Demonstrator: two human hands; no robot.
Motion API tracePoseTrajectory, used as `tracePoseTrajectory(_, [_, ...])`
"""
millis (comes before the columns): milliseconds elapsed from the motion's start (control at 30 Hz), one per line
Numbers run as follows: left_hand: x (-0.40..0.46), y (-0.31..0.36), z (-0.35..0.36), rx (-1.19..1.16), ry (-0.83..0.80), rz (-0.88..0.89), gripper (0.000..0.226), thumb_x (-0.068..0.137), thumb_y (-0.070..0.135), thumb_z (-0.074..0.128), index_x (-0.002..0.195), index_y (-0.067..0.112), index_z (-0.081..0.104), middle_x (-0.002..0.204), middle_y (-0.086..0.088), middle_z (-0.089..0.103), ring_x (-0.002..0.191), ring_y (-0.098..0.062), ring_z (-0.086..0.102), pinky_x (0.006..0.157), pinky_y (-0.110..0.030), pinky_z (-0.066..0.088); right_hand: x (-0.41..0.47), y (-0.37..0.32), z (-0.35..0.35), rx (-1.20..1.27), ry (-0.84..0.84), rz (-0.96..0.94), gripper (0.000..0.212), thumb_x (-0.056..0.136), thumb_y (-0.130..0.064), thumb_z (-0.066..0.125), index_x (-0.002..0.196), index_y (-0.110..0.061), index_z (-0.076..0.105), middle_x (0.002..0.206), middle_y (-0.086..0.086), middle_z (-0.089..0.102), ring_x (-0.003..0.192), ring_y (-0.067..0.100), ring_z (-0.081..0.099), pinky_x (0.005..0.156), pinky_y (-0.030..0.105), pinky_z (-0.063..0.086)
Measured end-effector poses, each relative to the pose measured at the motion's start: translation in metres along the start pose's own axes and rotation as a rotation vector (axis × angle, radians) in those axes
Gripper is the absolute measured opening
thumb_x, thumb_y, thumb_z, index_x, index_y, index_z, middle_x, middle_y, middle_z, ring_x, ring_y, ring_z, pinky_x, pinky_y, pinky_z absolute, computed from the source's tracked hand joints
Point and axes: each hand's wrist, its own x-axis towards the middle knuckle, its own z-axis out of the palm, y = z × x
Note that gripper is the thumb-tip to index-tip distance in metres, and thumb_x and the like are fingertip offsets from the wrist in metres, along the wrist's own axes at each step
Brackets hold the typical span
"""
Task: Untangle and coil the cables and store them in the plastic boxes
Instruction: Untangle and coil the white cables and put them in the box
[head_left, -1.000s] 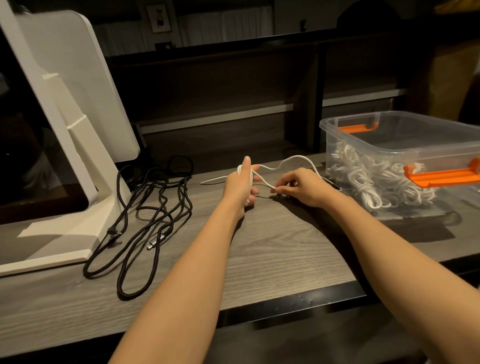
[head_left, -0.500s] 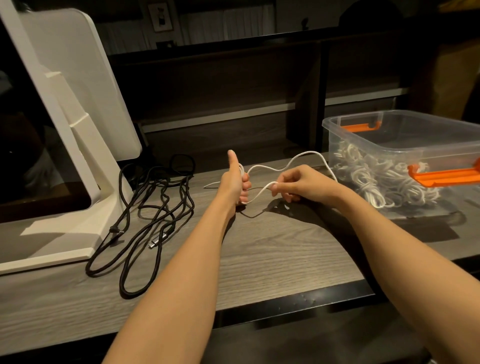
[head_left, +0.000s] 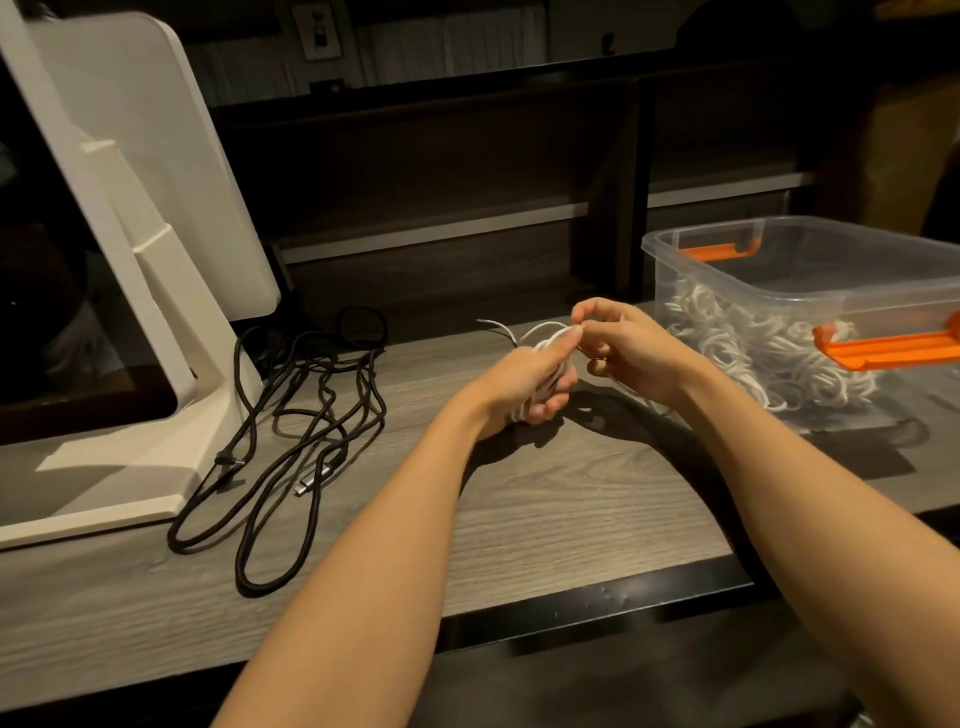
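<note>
White monitor back (head_left: 156, 171), smooth hard plastic, far left. Black cable (head_left: 291, 431), matte, loose tangled loops on grey wood-grain desk (head_left: 571, 519), untouched. Left hand (head_left: 530, 379) clenched round small white cable (head_left: 545, 338) coil; right hand (head_left: 623, 348) pinches strand at top. Free end sticks out behind. Risk: thin slick loops springing open if grip eases. Clear plastic box (head_left: 779, 244), orange latches, holds white coils, far right.

An office-like workstation is shown. A wood-grain surface (head_left: 545, 519) is backed by dark shelving (head_left: 467, 171). A white monitor (head_left: 130, 208) is seen at left.
</note>
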Motion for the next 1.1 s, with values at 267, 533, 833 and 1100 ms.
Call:
tracePoseTrajectory(267, [0.008,-0.007,-0.004,-0.221,0.488,-0.032,0.048,0.101,0.052,0.029,0.113,0.019,0.062,0.070,-0.002,0.060,0.044,-0.006,0.035,0.040,-0.016,0.028,-0.002,0.003,0.003,-0.365,-0.036,-0.021,0.016,0.097,-0.022,0.052,0.102,-0.009,0.060,0.075,0.002,0.060,0.062,0.009,0.054,0.059,0.018,0.048])
tracePoseTrajectory(533, [0.002,-0.006,-0.008,-0.920,0.322,-0.018,0.053,0.100,0.056,0.029,0.084,0.017,0.061,0.105,-0.006,0.068,0.102,-0.020,0.059,0.093,-0.038,0.049,0.001,0.007,0.001,-0.593,-0.102,-0.007,0.015,0.092,-0.026,0.059,0.086,-0.012,0.064,0.072,-0.001,0.068,0.062,0.002,0.063,0.072,0.016,0.047])
tracePoseTrajectory(833, [0.001,-0.014,-0.038,-1.037,0.688,-0.083,0.064,0.089,0.073,0.032,0.057,0.017,0.038,0.045,0.007,0.032,0.034,-0.006,0.027,0.032,-0.017,0.024,-0.009,-0.006,0.007,-0.644,-0.352,0.132,0.031,0.095,-0.028,0.055,0.071,-0.016,0.069,0.050,-0.003,0.052,0.047,0.006,0.041,0.057,0.018,0.035])
tracePoseTrajectory(1100, [0.004,-0.007,-0.012,-0.081,0.338,-0.086,0.075,0.096,0.065,0.007,0.066,0.011,0.050,0.054,0.000,0.050,0.045,-0.009,0.043,0.042,-0.018,0.032,-0.010,-0.007,0.008,-0.194,-0.408,0.036,0.014,0.086,-0.025,0.062,0.090,-0.012,0.068,0.077,0.002,0.061,0.059,0.007,0.045,0.056,0.015,0.038])
